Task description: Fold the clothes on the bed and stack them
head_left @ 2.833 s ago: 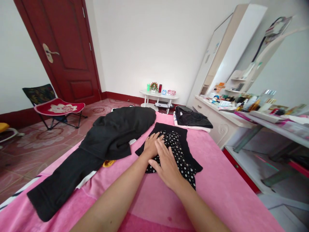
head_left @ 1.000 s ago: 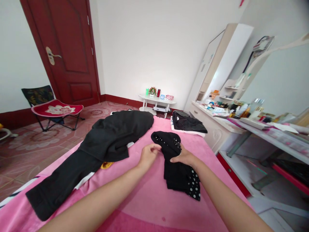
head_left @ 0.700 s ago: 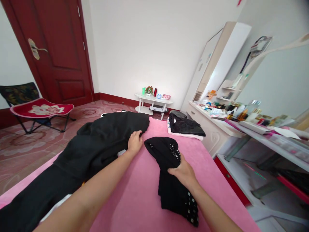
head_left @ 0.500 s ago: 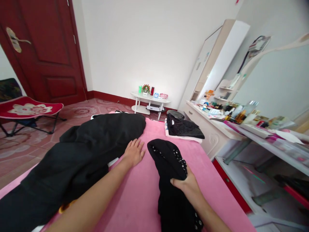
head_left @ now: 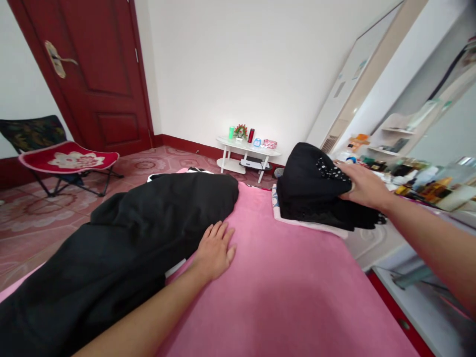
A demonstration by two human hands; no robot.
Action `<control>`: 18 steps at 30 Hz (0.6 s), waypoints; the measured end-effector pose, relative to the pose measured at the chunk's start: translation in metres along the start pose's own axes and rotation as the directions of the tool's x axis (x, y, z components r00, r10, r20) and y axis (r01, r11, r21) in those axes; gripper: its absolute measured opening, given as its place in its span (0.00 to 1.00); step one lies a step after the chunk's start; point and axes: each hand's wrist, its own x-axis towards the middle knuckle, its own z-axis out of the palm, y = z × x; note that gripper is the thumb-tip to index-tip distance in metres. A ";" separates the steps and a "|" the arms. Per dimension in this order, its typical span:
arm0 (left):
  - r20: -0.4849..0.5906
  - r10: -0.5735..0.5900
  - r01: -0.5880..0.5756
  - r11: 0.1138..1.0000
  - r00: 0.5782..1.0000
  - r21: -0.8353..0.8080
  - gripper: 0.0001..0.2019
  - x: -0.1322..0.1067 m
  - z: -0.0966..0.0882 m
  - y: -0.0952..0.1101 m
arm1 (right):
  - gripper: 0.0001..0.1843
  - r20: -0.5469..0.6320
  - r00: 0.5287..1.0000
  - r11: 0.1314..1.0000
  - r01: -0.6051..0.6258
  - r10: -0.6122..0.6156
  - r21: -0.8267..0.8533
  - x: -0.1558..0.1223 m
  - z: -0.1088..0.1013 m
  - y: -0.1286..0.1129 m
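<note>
My right hand (head_left: 362,184) grips a folded black garment (head_left: 307,173) with white dots and studs along one side. The garment is over the stack of folded clothes (head_left: 316,225) at the far right of the bed, whose lowest layer is white. Whether it rests fully on the stack I cannot tell. My left hand (head_left: 215,250) lies flat on the pink bedspread (head_left: 282,287), fingers spread and holding nothing. Beside its fingertips is a large heap of black clothing (head_left: 148,223), with a bit of white cloth showing under its edge.
A dressing table with bottles (head_left: 427,183) stands close on the right. Beyond the bed is a small white table (head_left: 241,145) bearing a plant and several small items. At the left, a red folding chair (head_left: 70,156) stands before a dark red door (head_left: 100,74).
My right hand has lifted the folded black garment from the middle of the bed and carried it forward and right, over the stack. My left hand stays flat on the bedspread.
</note>
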 end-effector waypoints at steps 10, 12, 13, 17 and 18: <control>0.033 -0.027 0.028 0.999 0.999 -0.027 0.25 0.002 -0.003 0.000 | 0.43 0.204 0.978 0.996 -0.028 0.045 -0.086 -0.042 0.161 -0.039; 0.053 -0.042 0.044 0.998 0.998 -0.044 0.25 0.002 -0.004 0.001 | 0.40 0.147 0.988 0.996 -0.029 0.041 -0.084 -0.052 0.148 -0.043; 0.059 -0.045 0.048 0.997 0.997 -0.053 0.25 0.002 -0.005 0.001 | 0.39 0.090 0.994 0.994 -0.052 0.060 -0.092 -0.061 0.140 -0.045; 0.040 -0.042 0.044 0.996 0.998 -0.074 0.24 0.000 -0.007 0.001 | 0.36 -0.005 0.969 0.967 -0.248 0.248 -0.068 -0.136 0.131 -0.056; 0.031 -0.039 0.041 0.996 0.999 -0.074 0.24 0.000 -0.008 0.001 | 0.38 0.120 0.953 0.960 -0.272 0.278 -0.063 -0.160 0.134 -0.059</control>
